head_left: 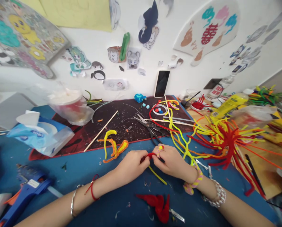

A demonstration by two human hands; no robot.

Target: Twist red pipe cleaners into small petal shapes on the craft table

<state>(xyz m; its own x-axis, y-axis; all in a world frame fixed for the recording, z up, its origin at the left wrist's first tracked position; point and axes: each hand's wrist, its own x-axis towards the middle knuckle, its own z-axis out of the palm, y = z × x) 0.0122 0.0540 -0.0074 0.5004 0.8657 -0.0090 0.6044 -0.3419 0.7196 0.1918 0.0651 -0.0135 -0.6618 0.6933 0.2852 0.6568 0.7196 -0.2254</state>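
Observation:
My left hand (136, 160) and my right hand (170, 160) meet over the blue mat, fingers pinched. Between them runs a short red pipe cleaner (150, 155), its ends hidden in my fingertips. Below my fingers a yellow-green pipe cleaner (158, 176) slants down to the right; whether it joins the red one I cannot tell. A red fuzzy shaped piece (160, 205) lies nearer me, beside a silver clip (177, 215). Left of my hands is an orange and yellow pipe-cleaner piece (117, 150). Black-handled scissors (152, 129) lie open just beyond my hands.
At the left are a blue glue gun (32, 189), a tissue pack (40, 132) and a bagged cup (69, 105). Many red, yellow and orange pipe cleaners (233, 138) spread at the right. A phone (162, 83) leans on the wall; a wooden stick (100, 131) lies on the dark mat.

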